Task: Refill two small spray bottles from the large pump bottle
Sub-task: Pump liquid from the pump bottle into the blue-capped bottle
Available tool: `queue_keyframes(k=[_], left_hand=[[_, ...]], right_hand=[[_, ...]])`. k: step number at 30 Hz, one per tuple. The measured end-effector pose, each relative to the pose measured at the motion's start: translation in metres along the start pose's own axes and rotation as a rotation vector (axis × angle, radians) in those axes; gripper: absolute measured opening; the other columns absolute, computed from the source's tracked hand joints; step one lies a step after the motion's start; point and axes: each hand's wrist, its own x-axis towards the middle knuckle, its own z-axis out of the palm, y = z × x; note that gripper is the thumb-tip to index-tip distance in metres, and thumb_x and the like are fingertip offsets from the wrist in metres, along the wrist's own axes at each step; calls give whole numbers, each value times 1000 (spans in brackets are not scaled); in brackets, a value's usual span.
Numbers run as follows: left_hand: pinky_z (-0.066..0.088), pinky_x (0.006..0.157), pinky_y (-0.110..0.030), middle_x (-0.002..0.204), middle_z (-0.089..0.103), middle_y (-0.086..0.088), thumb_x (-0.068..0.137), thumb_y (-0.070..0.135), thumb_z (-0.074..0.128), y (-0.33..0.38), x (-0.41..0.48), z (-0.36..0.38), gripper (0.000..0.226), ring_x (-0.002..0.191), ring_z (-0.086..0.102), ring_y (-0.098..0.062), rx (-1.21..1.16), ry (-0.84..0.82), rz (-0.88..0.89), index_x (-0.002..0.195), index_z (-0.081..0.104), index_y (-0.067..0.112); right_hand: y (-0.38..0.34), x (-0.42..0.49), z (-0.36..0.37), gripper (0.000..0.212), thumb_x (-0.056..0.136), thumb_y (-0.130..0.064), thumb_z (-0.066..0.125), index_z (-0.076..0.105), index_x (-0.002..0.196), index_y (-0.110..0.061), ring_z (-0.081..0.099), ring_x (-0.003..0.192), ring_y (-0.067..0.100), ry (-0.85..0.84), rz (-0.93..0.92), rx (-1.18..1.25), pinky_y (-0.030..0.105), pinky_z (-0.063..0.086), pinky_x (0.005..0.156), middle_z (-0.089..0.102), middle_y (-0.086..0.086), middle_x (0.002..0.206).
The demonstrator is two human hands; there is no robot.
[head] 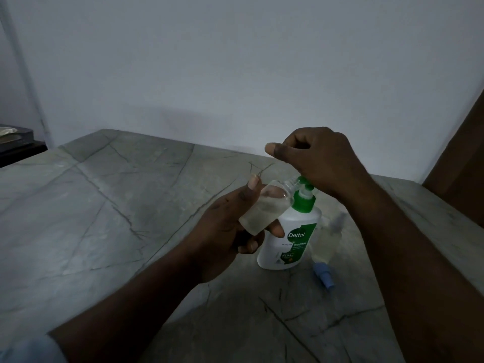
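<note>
My left hand (222, 231) grips a small clear bottle (263, 206), uncapped and tilted, with its open neck against the nozzle of the green pump head (303, 199). The large white pump bottle (289, 241) stands upright on the table, just right of my left hand. My right hand (319, 158) is curled into a fist with its underside resting on top of the pump head; it holds nothing. A second small clear spray bottle (327, 239) stands right behind the pump bottle, with its sprayer on. A blue sprayer cap (324, 276) lies loose on the table in front of it.
The grey marble-patterned table (104, 205) reaches back to a white wall. A dark piece of furniture (15, 145) sits at the far left, and a brown panel (461, 153) rises at the right edge. The room is dim.
</note>
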Motion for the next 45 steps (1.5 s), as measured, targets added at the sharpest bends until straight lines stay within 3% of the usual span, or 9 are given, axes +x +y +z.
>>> queue_keyframes(k=[5, 12, 15, 21, 26, 33, 38, 45], left_hand=[[29, 50, -28, 82, 69, -13, 92, 64, 43, 1, 0, 0, 66, 52, 43, -14, -10, 1, 5, 130, 63, 14], [34, 47, -23, 80, 69, -13, 91, 64, 45, -2, 1, -3, 68, 53, 44, -14, -10, 26, -13, 130, 64, 12], [32, 48, -26, 81, 69, -13, 93, 64, 45, -4, 1, -3, 62, 51, 45, -14, -12, 29, -16, 125, 68, 16], [31, 48, -27, 81, 68, -14, 93, 63, 44, -4, 2, -2, 63, 50, 44, -15, -5, 18, -3, 126, 67, 14], [31, 49, -28, 82, 69, -14, 93, 61, 42, -1, 2, -1, 63, 53, 43, -16, -10, 3, 9, 128, 65, 14], [30, 50, -29, 83, 68, -15, 91, 64, 45, -1, 2, 0, 65, 54, 43, -16, -5, 4, 1, 127, 65, 14], [27, 51, -30, 82, 67, -16, 96, 62, 43, -3, 1, -1, 65, 53, 41, -17, 0, 19, -14, 129, 64, 10], [28, 51, -29, 81, 68, -14, 93, 63, 44, -2, 0, 1, 65, 53, 43, -15, 12, 28, -31, 128, 64, 12]], right_hand=[[-1, 0, 3, 37, 85, -60, 70, 73, 80, -23, 62, 69, 1, -71, 41, 15, 22, 41, 58, 73, -8, 82], [4, 5, 12, 38, 88, -55, 67, 75, 96, -19, 64, 93, 15, -273, 132, 25, 31, 48, 75, 74, -4, 99], [4, 5, 12, 40, 88, -57, 67, 75, 97, -19, 64, 92, 15, -293, 136, 34, 35, 50, 81, 74, -4, 99], [6, 2, 9, 39, 91, -57, 65, 77, 92, -20, 66, 86, 9, -180, 96, 37, 26, 46, 67, 75, -7, 91], [4, 1, 3, 40, 88, -59, 68, 72, 75, -21, 59, 58, -2, 24, -23, 11, 20, 40, 56, 70, -8, 72], [4, 3, 5, 33, 89, -56, 67, 77, 87, -25, 63, 72, 0, -167, 105, 70, 22, 41, 60, 76, -11, 82], [3, 2, 8, 32, 92, -52, 66, 78, 91, -22, 68, 89, 13, -297, 124, 34, 37, 53, 84, 76, -6, 94], [2, 2, 8, 36, 93, -52, 64, 78, 95, -19, 68, 91, 15, -291, 117, 37, 39, 52, 86, 76, -4, 97]])
